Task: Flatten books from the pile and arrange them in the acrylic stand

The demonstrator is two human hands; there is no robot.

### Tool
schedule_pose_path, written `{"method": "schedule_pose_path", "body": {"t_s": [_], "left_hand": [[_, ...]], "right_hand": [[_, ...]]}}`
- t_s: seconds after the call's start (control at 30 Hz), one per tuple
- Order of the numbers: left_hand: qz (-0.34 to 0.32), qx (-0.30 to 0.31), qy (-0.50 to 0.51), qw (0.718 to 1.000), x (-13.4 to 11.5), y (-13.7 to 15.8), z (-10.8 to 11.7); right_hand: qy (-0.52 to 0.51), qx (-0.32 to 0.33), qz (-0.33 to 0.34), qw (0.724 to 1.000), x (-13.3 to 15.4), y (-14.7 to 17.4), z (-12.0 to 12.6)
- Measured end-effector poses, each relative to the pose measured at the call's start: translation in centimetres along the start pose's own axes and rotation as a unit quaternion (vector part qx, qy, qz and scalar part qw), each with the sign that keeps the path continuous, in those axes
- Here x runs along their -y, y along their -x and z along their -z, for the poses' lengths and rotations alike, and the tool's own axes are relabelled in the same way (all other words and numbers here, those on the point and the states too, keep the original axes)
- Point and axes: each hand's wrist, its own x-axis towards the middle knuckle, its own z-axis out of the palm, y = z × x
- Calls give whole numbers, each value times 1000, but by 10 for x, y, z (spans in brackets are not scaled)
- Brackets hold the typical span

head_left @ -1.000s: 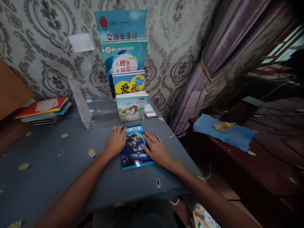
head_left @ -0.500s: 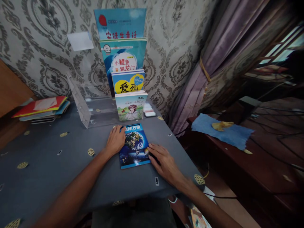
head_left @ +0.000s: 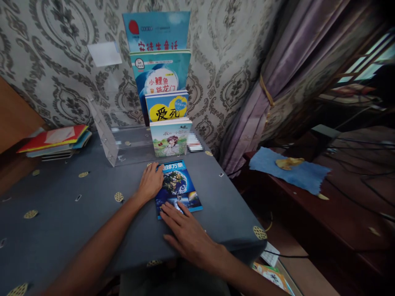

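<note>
A blue book (head_left: 175, 185) with a globe on its cover lies flat on the grey patterned tablecloth (head_left: 129, 230). My left hand (head_left: 151, 183) rests along the book's upper left edge, its fingers laid over the cover's corner and hiding part of the title. Across the lower left of the cover stretches my right hand (head_left: 188, 232), with its fingers outstretched and the thumb apart on the cloth. Just beyond the book, a book with a drawn girl on its cover (head_left: 170, 142) stands upright in a clear stand (head_left: 105, 133).
Behind it rise a yellow-and-blue book (head_left: 166, 107), a teal book (head_left: 162, 68) and a taller blue book (head_left: 157, 31). Papers and folders (head_left: 58, 137) are stacked at the left. A purple curtain (head_left: 265, 82) and a blue cloth (head_left: 286, 172) are on the right.
My right hand has moved left and toward me, from the book's right edge onto its lower left. The cover's lower right corner now shows further right. My left hand has stayed in place.
</note>
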Motion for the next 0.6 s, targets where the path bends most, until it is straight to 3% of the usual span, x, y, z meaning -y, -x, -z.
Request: {"method": "schedule_pose_path", "body": {"t_s": [0.3,0.6], "left_hand": [[4,5,-10,1000,0,0,1],[5,33,-66,997,-14,2,19]], "right_hand": [[41,-70,-72,994,-40,26,4],[24,-77,-199,977,-72,2,22]]}}
